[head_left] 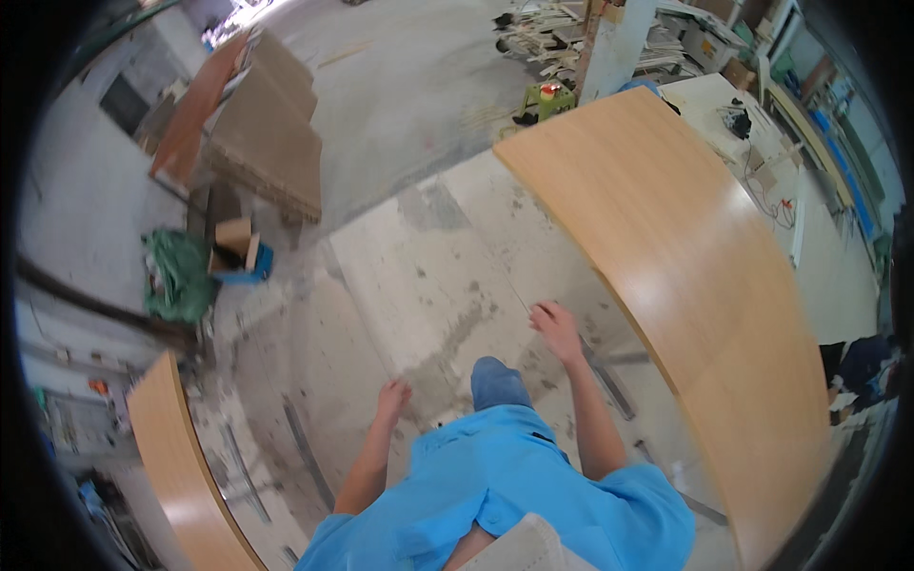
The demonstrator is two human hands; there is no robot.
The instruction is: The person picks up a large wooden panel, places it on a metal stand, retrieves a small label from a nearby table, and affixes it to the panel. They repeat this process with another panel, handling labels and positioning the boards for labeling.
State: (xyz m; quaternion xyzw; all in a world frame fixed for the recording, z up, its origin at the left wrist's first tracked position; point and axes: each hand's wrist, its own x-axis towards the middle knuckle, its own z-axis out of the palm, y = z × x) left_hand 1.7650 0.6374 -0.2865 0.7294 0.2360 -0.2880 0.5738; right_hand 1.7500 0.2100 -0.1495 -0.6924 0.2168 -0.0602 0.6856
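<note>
My left hand (pixel 394 396) hangs over the concrete floor in front of me, its fingers loosely bent and holding nothing. Farther forward and to the right, my right hand (pixel 556 329) is also in the air, bare, with its fingers slightly apart. The nearest large thing is a light wood-grain panel (pixel 666 209) on my right; a gap separates it from my right hand. Another panel of similar wood colour (pixel 171 428) stands at the lower left, away from my left hand.
Metal legs or bars (pixel 307 452) show beside the left panel. A cardboard stack (pixel 267 133) leans at the far left, near a green sack (pixel 178 276) and an open box (pixel 238 252). Beyond the right panel are a green stool (pixel 549 98), a pillar (pixel 617 52) and a person (pixel 862 371).
</note>
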